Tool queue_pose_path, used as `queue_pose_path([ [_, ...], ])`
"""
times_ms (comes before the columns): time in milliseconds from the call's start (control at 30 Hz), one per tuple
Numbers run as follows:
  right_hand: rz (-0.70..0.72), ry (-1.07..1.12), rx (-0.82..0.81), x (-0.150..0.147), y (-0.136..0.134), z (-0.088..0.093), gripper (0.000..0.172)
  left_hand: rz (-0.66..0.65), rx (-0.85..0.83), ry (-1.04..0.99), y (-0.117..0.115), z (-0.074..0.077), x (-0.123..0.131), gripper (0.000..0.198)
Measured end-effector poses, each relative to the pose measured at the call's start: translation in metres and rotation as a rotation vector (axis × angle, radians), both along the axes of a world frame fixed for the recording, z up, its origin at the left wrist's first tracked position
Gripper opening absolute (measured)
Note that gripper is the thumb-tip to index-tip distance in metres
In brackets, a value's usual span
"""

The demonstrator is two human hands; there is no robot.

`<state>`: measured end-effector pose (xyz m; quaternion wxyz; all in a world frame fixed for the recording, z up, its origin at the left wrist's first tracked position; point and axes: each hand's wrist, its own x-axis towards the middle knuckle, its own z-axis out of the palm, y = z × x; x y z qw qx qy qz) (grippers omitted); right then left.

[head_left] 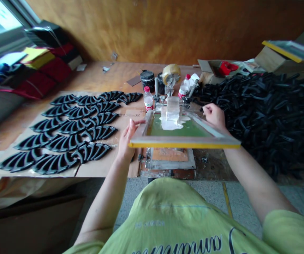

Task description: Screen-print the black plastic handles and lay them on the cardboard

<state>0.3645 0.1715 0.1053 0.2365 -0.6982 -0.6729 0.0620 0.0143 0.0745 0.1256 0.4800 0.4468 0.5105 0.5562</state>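
Observation:
A screen-printing frame [185,141] with a yellow front edge and green mesh stands tilted up in front of me. White ink lies on the mesh under a pale squeegee [173,107]. My left hand [129,135] is at the frame's left side, fingers stretched out, seemingly against its edge. My right hand [214,114] is beyond the frame's right side, with fingers pinched at the end of a dark plastic piece [201,108], mostly hidden by the hand. Beneath the frame is a printing base [170,164] with a wooden block.
Rows of black curved, ribbed plastic pieces [64,137] lie on cardboard [125,155] at left. A large heap of black pieces [263,123] covers the right side. Behind the frame stand red-capped bottles [148,100], a dark tub [147,79] and a tape roll [171,72].

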Motion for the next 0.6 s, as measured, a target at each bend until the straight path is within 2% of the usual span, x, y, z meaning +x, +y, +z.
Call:
queue_pose_path([
  [67,0.044,-0.011,-0.147,-0.001,-0.019,-0.031,0.034,0.017,0.055,-0.056,0.025,0.023,0.006,0.061],
  [133,0.204,-0.042,-0.213,-0.019,-0.043,-0.066,0.030,0.001,0.068,-0.090,0.047,0.038,0.010,0.063],
  [200,0.345,-0.132,-0.193,-0.043,-0.065,-0.096,0.027,0.011,0.088,-0.101,0.059,0.041,0.015,0.063],
  [233,0.373,-0.185,-0.184,-0.055,-0.073,-0.106,0.025,0.041,0.097,-0.111,0.058,0.037,0.018,0.062],
  [267,0.367,-0.229,-0.185,-0.065,-0.079,-0.112,0.022,0.079,0.093,-0.124,0.051,0.029,0.022,0.061],
  [333,0.291,-0.252,-0.210,-0.080,-0.090,-0.115,0.018,0.078,-0.017,-0.146,0.024,0.003,0.035,0.060],
  [367,0.250,-0.238,-0.209,-0.087,-0.096,-0.113,0.018,0.023,-0.128,-0.152,0.006,-0.014,0.044,0.061],
  [433,0.217,-0.194,-0.147,-0.103,-0.112,-0.107,0.020,-0.260,-0.497,-0.150,-0.033,-0.046,0.062,0.066],
  [500,0.315,-0.158,-0.044,-0.119,-0.129,-0.102,0.022,-0.303,-0.632,-0.256,-0.064,-0.072,0.078,0.062],
  [533,0.419,-0.140,-0.005,-0.125,-0.136,-0.100,0.022,-0.271,-0.664,-0.320,-0.073,-0.081,0.082,0.058],
  [600,0.622,-0.093,0.027,-0.121,-0.139,-0.100,0.022,-0.177,-0.688,-0.408,-0.078,-0.092,0.080,0.052],
])
